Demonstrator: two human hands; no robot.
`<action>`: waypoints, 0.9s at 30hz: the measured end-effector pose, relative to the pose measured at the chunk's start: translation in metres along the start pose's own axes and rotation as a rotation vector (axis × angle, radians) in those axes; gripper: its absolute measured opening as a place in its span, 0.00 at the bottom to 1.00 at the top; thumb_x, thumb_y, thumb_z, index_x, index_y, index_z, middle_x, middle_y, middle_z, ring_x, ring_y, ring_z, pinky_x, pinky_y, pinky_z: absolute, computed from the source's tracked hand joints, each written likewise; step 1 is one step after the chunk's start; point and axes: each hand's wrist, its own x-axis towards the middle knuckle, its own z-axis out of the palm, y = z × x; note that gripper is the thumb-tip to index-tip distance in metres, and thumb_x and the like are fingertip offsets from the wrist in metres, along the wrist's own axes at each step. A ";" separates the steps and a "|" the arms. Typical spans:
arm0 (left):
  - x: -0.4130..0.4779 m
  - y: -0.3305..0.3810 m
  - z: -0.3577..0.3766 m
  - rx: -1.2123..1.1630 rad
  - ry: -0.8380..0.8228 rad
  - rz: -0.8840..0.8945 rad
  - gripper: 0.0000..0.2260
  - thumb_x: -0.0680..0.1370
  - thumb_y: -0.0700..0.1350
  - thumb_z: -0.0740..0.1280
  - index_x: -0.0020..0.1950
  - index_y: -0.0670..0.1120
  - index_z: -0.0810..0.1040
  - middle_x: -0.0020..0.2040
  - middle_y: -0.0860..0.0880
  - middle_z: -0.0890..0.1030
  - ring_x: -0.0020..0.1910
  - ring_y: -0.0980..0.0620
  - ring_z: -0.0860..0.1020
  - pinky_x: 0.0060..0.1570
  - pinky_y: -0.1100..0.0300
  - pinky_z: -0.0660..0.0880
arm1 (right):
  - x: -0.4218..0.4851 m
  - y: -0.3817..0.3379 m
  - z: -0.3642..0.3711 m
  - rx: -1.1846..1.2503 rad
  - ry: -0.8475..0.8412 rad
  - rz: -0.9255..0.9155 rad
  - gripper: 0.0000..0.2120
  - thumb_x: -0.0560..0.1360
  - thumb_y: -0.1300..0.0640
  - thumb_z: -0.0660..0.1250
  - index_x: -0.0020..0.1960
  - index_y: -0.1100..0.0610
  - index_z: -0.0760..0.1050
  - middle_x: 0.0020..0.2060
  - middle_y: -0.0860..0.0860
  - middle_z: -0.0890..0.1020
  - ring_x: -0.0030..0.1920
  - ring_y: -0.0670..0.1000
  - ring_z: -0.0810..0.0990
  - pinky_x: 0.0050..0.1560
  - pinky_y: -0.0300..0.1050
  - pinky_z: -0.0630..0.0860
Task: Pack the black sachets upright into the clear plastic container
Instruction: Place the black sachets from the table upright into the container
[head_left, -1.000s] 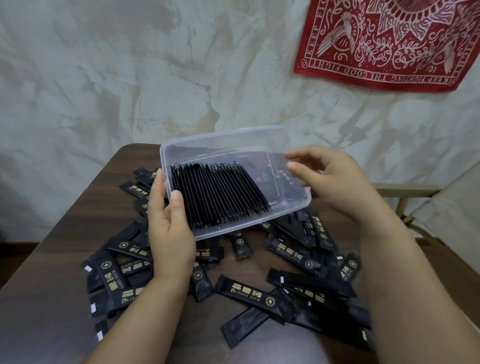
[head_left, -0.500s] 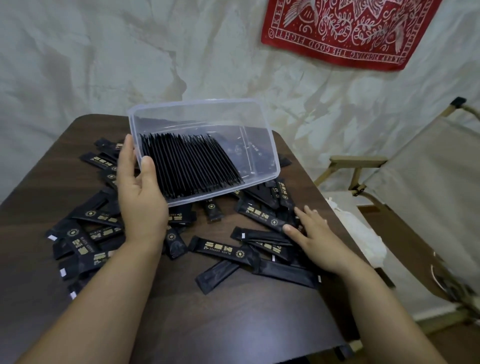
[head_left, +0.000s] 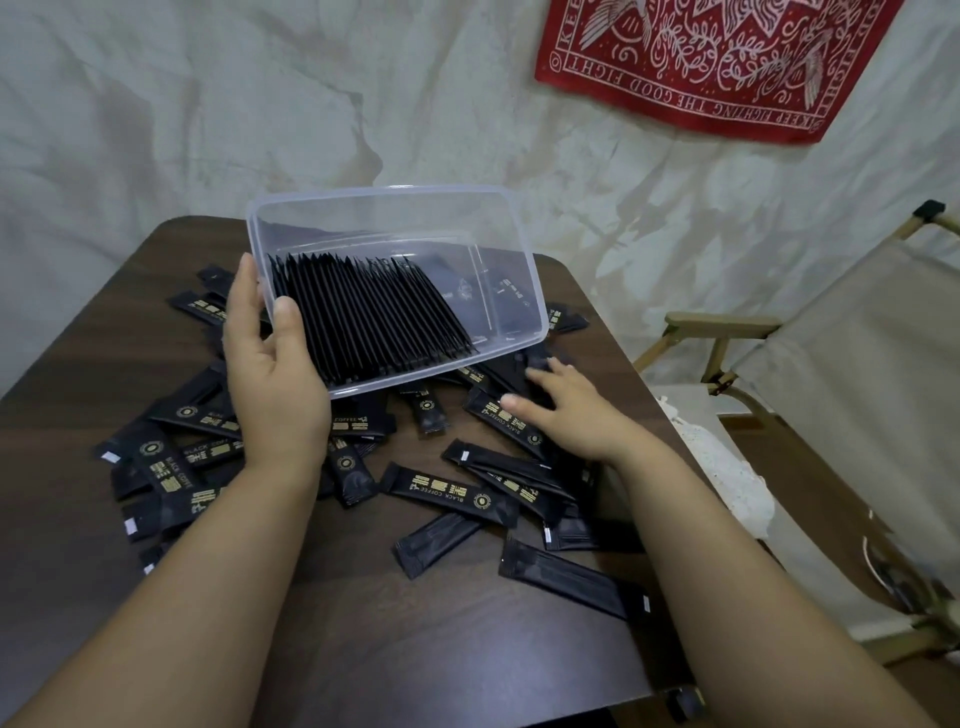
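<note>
Gripped at one end by the left hand (head_left: 275, 384) alone and tilted above the bench (head_left: 363, 649), the clear plastic container (head_left: 524, 244) could let its packed sachets (head_left: 363, 317) slump flat while the right hand (head_left: 566, 410), fingers spread, reaches among loose sachets (head_left: 449, 493).

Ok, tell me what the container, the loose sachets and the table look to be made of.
The container: clear, slightly frosted plastic; the packed sachets show through its walls. The loose sachets: black film, probably plastic or foil laminate, with a dull sheen and gold print. The table: dark wood-grain surface, semi-gloss; solid wood or laminate cannot be told.
</note>
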 end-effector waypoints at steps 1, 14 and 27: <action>0.001 0.000 0.000 -0.006 0.010 -0.001 0.19 0.85 0.45 0.55 0.77 0.51 0.62 0.74 0.48 0.68 0.72 0.57 0.67 0.59 0.79 0.64 | -0.001 0.001 0.003 -0.011 -0.023 -0.043 0.35 0.74 0.37 0.61 0.75 0.53 0.60 0.77 0.51 0.53 0.77 0.51 0.46 0.74 0.47 0.47; 0.003 0.000 0.002 0.016 -0.023 -0.002 0.19 0.85 0.46 0.55 0.77 0.52 0.62 0.74 0.51 0.67 0.72 0.60 0.65 0.58 0.80 0.64 | -0.007 -0.004 0.006 0.129 0.039 0.076 0.56 0.60 0.27 0.65 0.77 0.56 0.50 0.76 0.53 0.57 0.76 0.53 0.54 0.74 0.54 0.56; 0.003 0.000 0.002 0.041 -0.018 -0.011 0.19 0.85 0.46 0.55 0.77 0.55 0.62 0.74 0.51 0.67 0.72 0.60 0.66 0.58 0.81 0.64 | -0.007 0.006 -0.001 0.308 0.083 0.031 0.46 0.65 0.46 0.77 0.76 0.53 0.57 0.71 0.49 0.68 0.71 0.49 0.66 0.68 0.43 0.64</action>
